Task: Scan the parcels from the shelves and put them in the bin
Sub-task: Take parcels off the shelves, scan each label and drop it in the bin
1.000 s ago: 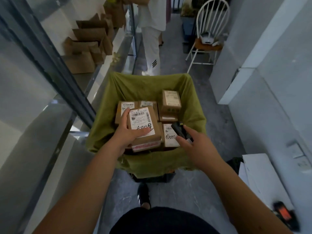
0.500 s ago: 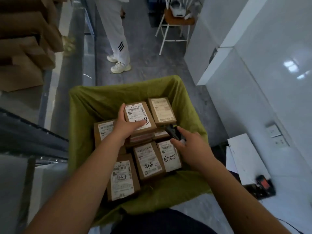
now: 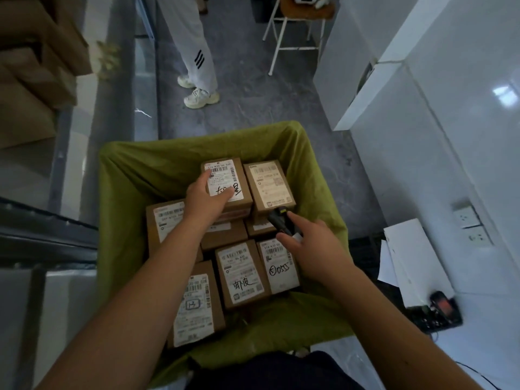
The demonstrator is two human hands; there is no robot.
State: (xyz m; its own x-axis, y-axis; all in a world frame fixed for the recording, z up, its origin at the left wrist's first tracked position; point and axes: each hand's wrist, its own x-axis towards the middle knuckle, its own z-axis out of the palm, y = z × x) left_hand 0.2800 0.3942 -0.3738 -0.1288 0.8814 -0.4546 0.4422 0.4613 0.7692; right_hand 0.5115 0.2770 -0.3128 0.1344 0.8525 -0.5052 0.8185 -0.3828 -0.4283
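A bin lined with green cloth (image 3: 132, 175) stands in front of me, filled with several brown cardboard parcels bearing white labels. My left hand (image 3: 204, 197) grips a small labelled parcel (image 3: 228, 180) at the far side of the bin, thumb over the label and a finger up its left edge; the parcel lies on top of others. My right hand (image 3: 312, 249) holds a black handheld scanner (image 3: 278, 219) just above the parcels, its head pointing toward the far parcels. Another labelled parcel (image 3: 270, 187) lies right of the held one.
Brown cartons (image 3: 33, 68) sit on a shelf at the left. A person in white trousers (image 3: 197, 52) stands beyond the bin, near a white chair (image 3: 292, 26). White cabinets (image 3: 422, 108) line the right side, with papers (image 3: 408, 260) and a dark device (image 3: 444, 308) on a surface.
My left hand has carried the labelled parcel farther into the bin and set it down on the far stack. The view has tilted down; my right hand keeps the scanner.
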